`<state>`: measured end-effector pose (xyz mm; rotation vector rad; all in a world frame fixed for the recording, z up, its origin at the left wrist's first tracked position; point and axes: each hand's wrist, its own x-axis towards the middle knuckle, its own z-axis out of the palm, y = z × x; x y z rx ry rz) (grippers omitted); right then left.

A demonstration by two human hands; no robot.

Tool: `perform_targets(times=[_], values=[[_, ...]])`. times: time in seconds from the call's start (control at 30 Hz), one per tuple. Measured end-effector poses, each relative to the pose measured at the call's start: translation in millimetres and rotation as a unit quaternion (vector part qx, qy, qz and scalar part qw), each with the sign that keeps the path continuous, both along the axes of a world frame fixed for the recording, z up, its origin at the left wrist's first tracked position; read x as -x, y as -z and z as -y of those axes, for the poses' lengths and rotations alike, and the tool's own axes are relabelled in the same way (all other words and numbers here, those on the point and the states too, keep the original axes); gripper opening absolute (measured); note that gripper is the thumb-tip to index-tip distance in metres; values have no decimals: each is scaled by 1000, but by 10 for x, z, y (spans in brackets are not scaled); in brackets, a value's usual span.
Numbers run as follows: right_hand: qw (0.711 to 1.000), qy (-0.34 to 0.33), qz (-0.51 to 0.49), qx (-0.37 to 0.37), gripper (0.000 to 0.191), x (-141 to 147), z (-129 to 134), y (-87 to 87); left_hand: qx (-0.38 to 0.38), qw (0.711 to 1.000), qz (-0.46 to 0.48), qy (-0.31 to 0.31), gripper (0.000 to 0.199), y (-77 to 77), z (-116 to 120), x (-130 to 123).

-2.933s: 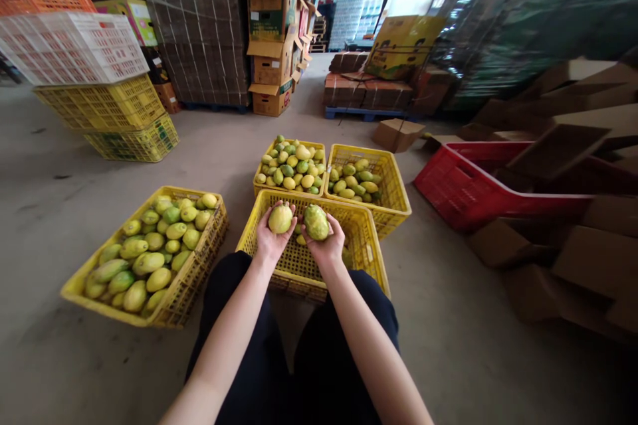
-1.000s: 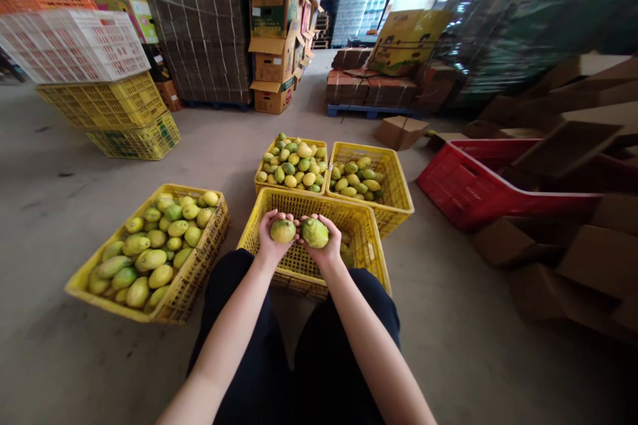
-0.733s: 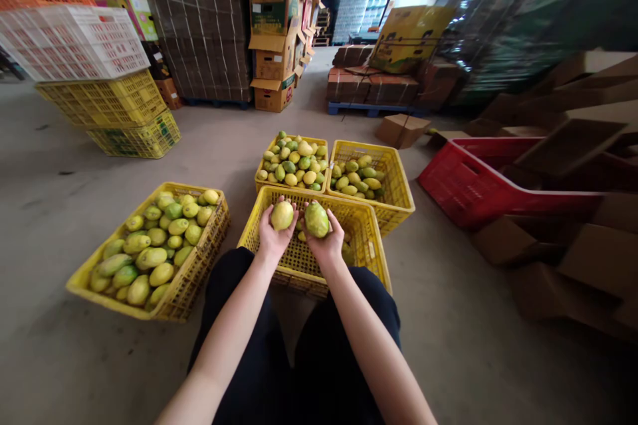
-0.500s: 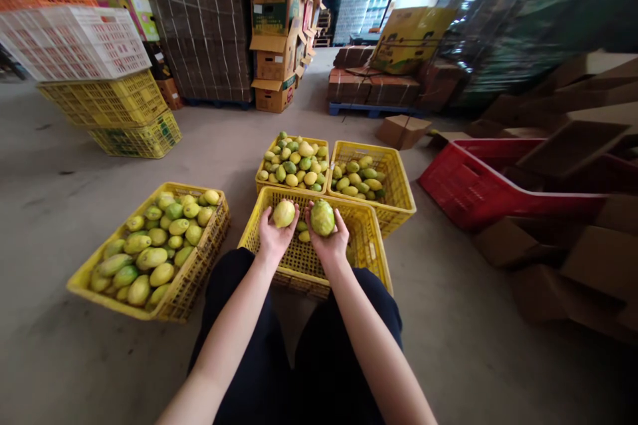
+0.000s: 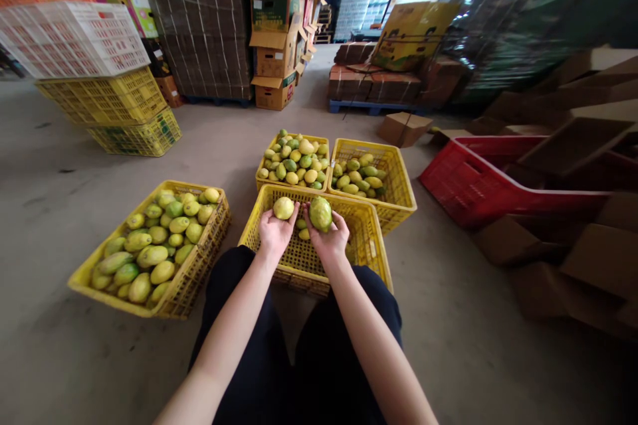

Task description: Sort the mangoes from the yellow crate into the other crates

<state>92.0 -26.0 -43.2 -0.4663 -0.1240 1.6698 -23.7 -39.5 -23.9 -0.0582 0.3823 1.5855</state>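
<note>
My left hand (image 5: 276, 232) is palm up, its fingers curled round a pale yellow lemon (image 5: 284, 208). Beside it, my right hand (image 5: 330, 239) holds a larger, bumpy green-yellow lemon (image 5: 319, 213). Both hands are over the near yellow crate (image 5: 375, 246), where a few lemons (image 5: 303, 234) show between my wrists. Behind it stand a crate heaped with mixed green and yellow lemons (image 5: 292, 165) and a partly filled crate (image 5: 397, 176) with greener ones. To my left is another crate (image 5: 199, 259) full of lemons.
A red crate (image 5: 463, 186) with cardboard stands at right, among loose cartons (image 5: 598, 259). Stacked crates (image 5: 107, 103) rise at far left. Wrapped pallets (image 5: 199, 20) and cartons (image 5: 272, 63) stand at the back, near a blue pallet (image 5: 371, 107). My knees touch the near crate's side.
The green-yellow lemon in my right hand has turned and tilted slightly to the left. The yellow lemon in my left hand is raised a little; both hands stay over the near crate.
</note>
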Motion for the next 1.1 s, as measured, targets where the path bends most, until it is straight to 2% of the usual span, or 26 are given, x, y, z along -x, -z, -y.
perform_targets(times=[0.2, 0.37, 0.53, 0.73, 0.93, 1.1], values=[[1000, 6, -4, 1, 18, -1, 6, -14, -15, 999, -14, 31, 28, 17, -17, -8], [1000, 21, -6, 9, 11, -11, -5, 0, 13, 999, -14, 27, 27, 8, -29, -19], [999, 34, 0, 37, 16, -14, -53, 52, 28, 999, -20, 18, 24, 8, -50, -20], [999, 34, 30, 29, 17, 1, -77, 75, 40, 999, -24, 14, 22, 65, -74, -21], [998, 28, 19, 58, 15, 18, -73, 48, 44, 998, -42, 24, 21, 65, -65, -16], [997, 27, 42, 55, 12, 39, -41, -4, 40, 998, -52, 24, 23, 46, -59, -26]])
